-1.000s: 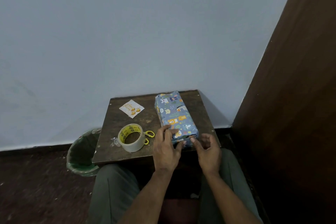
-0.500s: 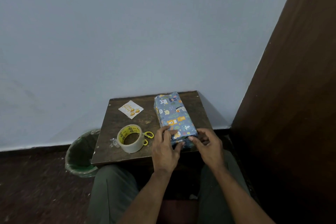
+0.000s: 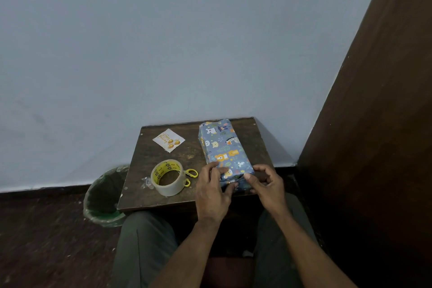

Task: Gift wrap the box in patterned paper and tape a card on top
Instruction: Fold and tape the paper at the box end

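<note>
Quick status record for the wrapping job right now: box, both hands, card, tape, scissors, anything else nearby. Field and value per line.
box: wrapped box in blue animal-print paper, lying on the right part of the small wooden table
left hand: left hand holds the box's near end, fingers on the paper
right hand: right hand pinches the paper fold at the near end
card: card flat on the table's far left, not on the box
tape: tape roll near left of the box
scissors: yellow scissors partly behind the roll
other: green-lined bin on the floor, left
</note>
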